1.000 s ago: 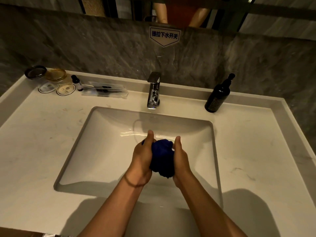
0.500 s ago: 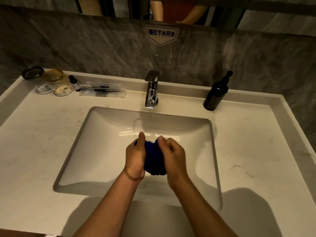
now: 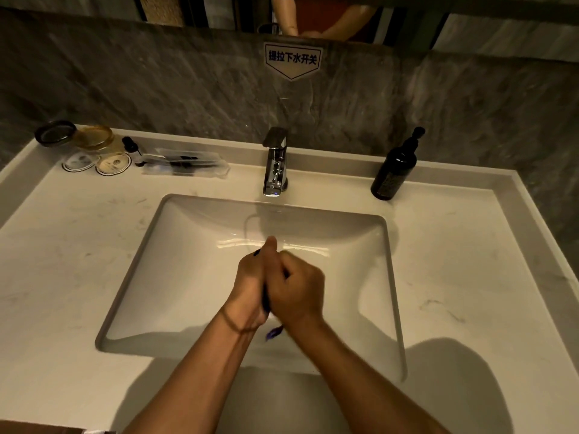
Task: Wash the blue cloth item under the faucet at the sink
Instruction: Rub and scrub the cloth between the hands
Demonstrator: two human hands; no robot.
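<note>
Single head-worn view (wide-angle, edges bowed), looking forward and steeply down from close above the sink (image 3: 131,296). Faces the faucet (image 3: 275,162) and grey wall (image 3: 156,79), desk (image 3: 470,261) spreading both sides, forearms entering from below.

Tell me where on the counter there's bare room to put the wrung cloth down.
The counter right of the sink, in front of the dark pump bottle, is bare. So is the stretch left of the sink. The back left corner is crowded with jars, lids and packets. Both hands are squeezing the cloth.
</note>
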